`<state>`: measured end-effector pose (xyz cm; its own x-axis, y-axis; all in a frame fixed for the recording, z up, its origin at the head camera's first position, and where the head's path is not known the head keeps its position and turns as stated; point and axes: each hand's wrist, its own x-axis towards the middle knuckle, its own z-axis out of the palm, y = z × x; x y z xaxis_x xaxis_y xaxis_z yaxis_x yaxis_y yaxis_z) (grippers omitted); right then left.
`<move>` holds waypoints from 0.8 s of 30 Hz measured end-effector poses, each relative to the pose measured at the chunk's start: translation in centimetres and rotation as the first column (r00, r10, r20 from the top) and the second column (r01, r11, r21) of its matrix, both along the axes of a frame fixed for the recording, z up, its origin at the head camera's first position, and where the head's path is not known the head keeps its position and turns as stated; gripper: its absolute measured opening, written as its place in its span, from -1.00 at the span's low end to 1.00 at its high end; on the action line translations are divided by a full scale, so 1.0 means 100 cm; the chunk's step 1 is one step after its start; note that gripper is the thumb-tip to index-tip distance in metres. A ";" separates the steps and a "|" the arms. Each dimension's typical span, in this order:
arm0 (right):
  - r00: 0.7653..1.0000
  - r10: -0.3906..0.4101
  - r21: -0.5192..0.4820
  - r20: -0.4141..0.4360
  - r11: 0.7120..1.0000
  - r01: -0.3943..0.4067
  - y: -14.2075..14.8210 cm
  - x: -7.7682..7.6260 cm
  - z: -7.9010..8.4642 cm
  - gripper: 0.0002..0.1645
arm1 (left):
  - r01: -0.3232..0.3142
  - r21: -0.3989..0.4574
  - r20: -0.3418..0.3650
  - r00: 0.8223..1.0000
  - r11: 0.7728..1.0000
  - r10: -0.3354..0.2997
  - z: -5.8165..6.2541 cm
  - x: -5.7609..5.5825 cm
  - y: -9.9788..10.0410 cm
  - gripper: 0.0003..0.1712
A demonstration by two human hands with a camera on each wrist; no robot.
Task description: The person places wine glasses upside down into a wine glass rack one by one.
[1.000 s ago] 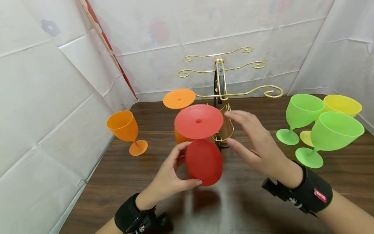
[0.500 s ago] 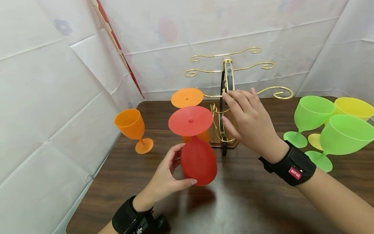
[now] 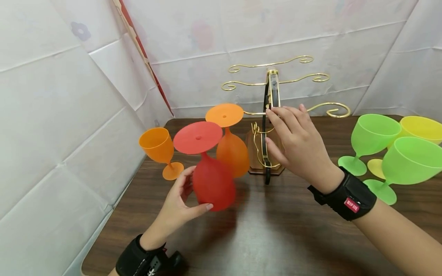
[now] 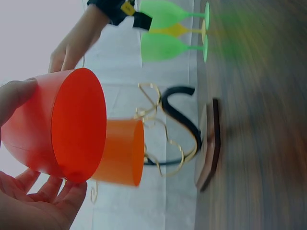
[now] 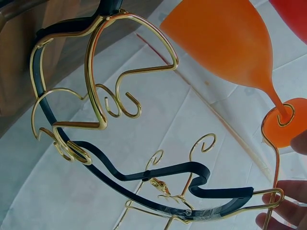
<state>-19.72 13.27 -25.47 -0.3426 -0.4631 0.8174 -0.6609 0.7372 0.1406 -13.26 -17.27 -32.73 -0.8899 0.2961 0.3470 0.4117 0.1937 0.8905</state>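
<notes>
— Where is the red goblet?

— In the left hand, clear of the tabletop; it is upside down, foot up and mouth down, its long axis near upright, with the foot leaning left in the head view; the thumb lies on the near side of the bowl and the fingers curl round its left and far side, so the grip leaves stem and foot exposed.

— And the gold-and-black rack; which way?

— Ahead of those fingers and to their right; an upturned orange goblet hangs in between, its stem in the left curl of the lowest gold arm; the right hand is the nearer one to the rack, at its middle.

— Is that hand gripping?

— I cannot tell; thumb and fingers stand apart at the rack, but the right wrist view cuts them off at its edge; the hand also hides part of the lowest gold arm; red overlaps orange in the head view, so whether the bowls touch is unclear.
</notes>
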 end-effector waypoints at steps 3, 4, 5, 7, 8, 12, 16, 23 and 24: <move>1.000 -0.001 0.001 -0.002 1.000 0.001 0.001 0.000 0.000 -0.36 | -0.052 -0.005 -0.019 0.998 0.999 0.052 0.000 -0.004 -0.009 -0.12; 1.000 0.000 0.000 -0.002 1.000 0.000 0.001 0.000 -0.001 -0.36 | -0.068 -0.004 -0.023 0.997 0.998 0.068 0.000 -0.006 -0.012 -0.13; 1.000 0.000 0.000 -0.003 1.000 0.000 0.001 -0.001 -0.001 -0.36 | -0.085 -0.005 -0.023 0.996 0.996 0.084 0.000 -0.008 -0.014 -0.13; 1.000 0.002 -0.002 -0.005 1.000 -0.002 0.001 -0.001 -0.001 -0.37 | -0.115 -0.008 -0.020 0.993 0.993 0.115 0.000 -0.013 -0.019 -0.13; 1.000 0.003 -0.004 -0.006 1.000 -0.003 0.001 -0.001 -0.001 -0.37 | -0.129 -0.010 -0.015 0.992 0.992 0.129 0.001 -0.016 -0.021 -0.13; 1.000 0.008 -0.008 -0.012 1.000 -0.008 0.000 -0.002 -0.002 -0.37 | -0.191 -0.021 0.023 0.981 0.981 0.191 0.002 -0.028 -0.026 -0.14; 1.000 0.010 -0.014 -0.019 1.000 -0.010 0.000 -0.003 -0.002 -0.35 | -0.241 -0.028 0.083 0.966 0.970 0.243 0.004 -0.040 -0.025 -0.14; 1.000 0.009 -0.018 -0.023 1.000 -0.009 -0.001 -0.003 -0.002 -0.35 | -0.271 -0.038 0.118 0.954 0.962 0.274 0.010 -0.059 -0.017 -0.08; 1.000 0.009 -0.018 -0.022 1.000 -0.009 -0.001 -0.003 -0.002 -0.35 | -0.273 -0.038 0.113 0.955 0.961 0.276 0.011 -0.061 -0.016 -0.08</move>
